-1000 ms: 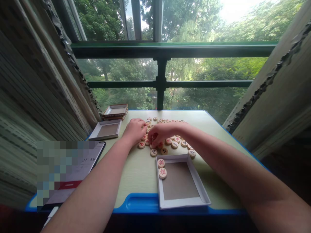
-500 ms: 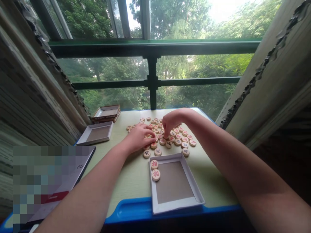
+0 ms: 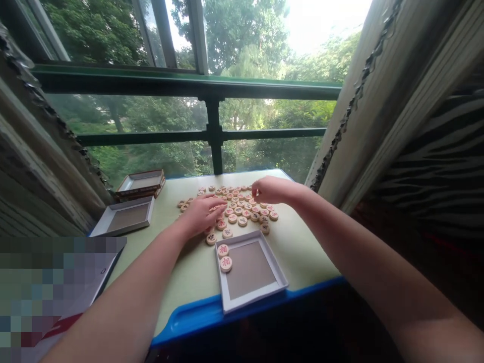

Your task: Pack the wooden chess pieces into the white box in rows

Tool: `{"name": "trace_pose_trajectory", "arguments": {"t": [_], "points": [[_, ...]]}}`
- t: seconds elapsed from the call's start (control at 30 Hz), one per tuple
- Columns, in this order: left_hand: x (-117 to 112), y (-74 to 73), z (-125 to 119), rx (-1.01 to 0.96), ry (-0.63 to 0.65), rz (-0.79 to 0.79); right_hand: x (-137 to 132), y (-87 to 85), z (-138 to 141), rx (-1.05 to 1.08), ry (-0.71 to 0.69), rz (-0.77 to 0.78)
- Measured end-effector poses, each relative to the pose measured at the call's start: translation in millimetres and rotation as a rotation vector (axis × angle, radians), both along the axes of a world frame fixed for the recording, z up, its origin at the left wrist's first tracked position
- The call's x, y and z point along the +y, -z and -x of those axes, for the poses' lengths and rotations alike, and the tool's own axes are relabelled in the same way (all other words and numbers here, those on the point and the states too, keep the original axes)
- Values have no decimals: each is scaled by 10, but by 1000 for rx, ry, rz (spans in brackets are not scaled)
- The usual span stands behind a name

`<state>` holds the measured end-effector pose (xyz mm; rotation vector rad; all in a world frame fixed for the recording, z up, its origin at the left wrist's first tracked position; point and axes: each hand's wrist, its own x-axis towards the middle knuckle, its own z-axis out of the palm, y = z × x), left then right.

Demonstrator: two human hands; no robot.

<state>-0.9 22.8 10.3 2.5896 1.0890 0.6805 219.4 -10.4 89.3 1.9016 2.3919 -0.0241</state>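
Note:
Round wooden xiangqi pieces (image 3: 242, 221) with red or black characters lie spread over the pale table. My left hand (image 3: 204, 212) rests over the left part of the spread, palm down, fingers extended and touching pieces; some are hidden beneath it. At the right side of the spread is my right hand (image 3: 268, 190), its fingers curled downward among the pieces. Whether a piece sits between those fingertips cannot be made out. Nearer to me stands a shallow white box (image 3: 280, 282). Two pieces with the red character 相, an upper piece (image 3: 223, 250) and a lower piece (image 3: 226, 264), lie along its left wall.
At the back left are another shallow white box (image 3: 147, 214) and a brown-edged box (image 3: 161, 187). A blurred-out flat object (image 3: 109, 257) lies at the left. The table (image 3: 302, 247) has a blue edge (image 3: 196, 317) and faces a window with green rails (image 3: 151, 86).
My view has swung rightward, so the scene sits further left. My right hand has lifted from the middle of the pieces and moved toward their right side. My left hand stays over the pieces.

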Motion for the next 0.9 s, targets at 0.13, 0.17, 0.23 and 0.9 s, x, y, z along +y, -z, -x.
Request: {"name": "trace_pose_trajectory", "arguments": {"t": [0.13, 0.17, 0.23, 0.9], "points": [[-111, -16, -115, 74, 86, 44, -152, 301, -428, 251, 35, -287], [-134, -18, -131, 111, 99, 60, -166, 368, -498, 331, 39, -310], [-165, -17, -141, 157, 102, 71, -162, 464, -585, 424, 46, -231], [-123, 64, -63, 10, 77, -21, -14, 753, -509, 488, -12, -313]]}}
